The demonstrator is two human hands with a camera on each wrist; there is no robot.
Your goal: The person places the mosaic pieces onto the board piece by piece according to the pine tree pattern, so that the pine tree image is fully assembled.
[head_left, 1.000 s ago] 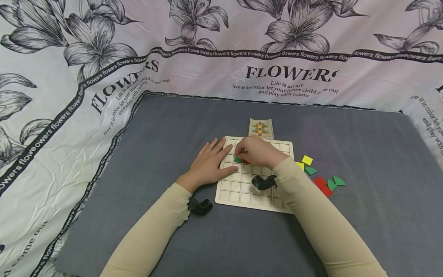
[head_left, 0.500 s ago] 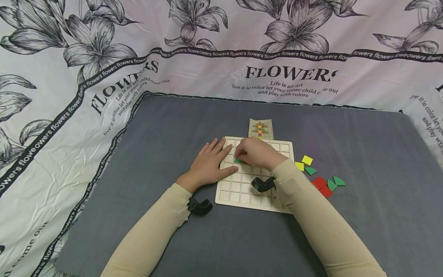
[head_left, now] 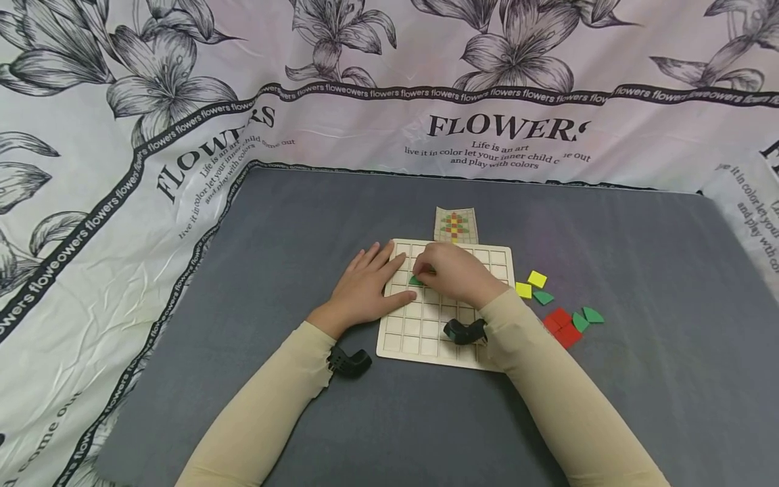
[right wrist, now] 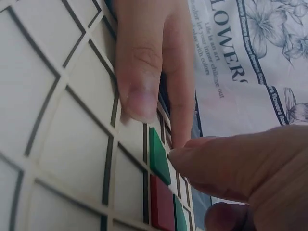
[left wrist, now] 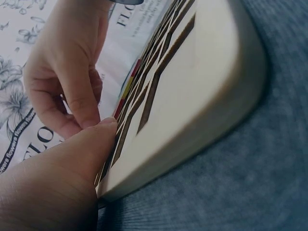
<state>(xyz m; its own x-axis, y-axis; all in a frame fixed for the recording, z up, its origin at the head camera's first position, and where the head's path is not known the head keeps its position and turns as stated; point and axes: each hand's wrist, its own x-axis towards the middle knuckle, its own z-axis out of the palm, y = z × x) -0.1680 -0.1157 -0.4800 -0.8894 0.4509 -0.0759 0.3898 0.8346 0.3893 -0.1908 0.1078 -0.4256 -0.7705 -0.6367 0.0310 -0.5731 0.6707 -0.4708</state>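
Note:
A pale wooden board (head_left: 411,346) with a grid of square cells lies on the grey table. My left hand (head_left: 359,294) rests spread on its left edge, thumb and fingers straight. My right hand (head_left: 456,274) reaches over the upper part of the board, fingers curled, and pinches at a small green tile (right wrist: 158,156) with a rounded side. In the right wrist view a red tile (right wrist: 162,202) sits in the cell beside it, and another green tile (right wrist: 180,215) lies behind the red one. The right fingertips partly cover the work in the head view.
A small card (head_left: 455,225) printed with a coloured tile pattern touches the board's far edge. Right of the board lie loose yellow tiles (head_left: 537,279), red tiles (head_left: 562,327) and green tiles (head_left: 592,315). A flower-printed cloth (head_left: 341,125) borders the table's back and left.
My right hand shifts very slightly at the green tile, and the red tile beside it drops out of sight under the fingers in the head view. My left hand stays put.

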